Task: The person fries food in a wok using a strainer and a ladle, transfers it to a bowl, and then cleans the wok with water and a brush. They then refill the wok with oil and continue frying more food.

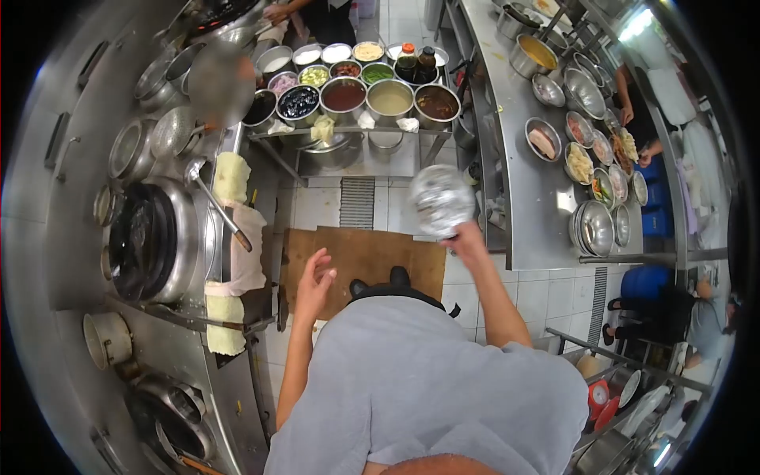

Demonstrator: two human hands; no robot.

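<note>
My right hand (467, 242) grips the edge of a round metal bowl (442, 198), smeared by motion, in the aisle beside the steel counter. Light glints off the bowl's shiny surface. Over the brown floor mat (372, 261) hangs my left hand (316, 283), its fingers apart and nothing in it. To its left a ladle (222, 207) with a wooden handle end lies across folded cloths (247, 257) at the stove's edge. Beyond the cloths, a large dark wok (142, 241) sits on the range.
Ahead stands a rack of metal pots with sauces (343, 95) and chopped ingredients. The steel counter (526, 214) on the right bears food bowls (543, 139) and a stack of metal bowls (594, 228). Other people's hands (651, 153) work at the far right and a hand (277, 13) at the top.
</note>
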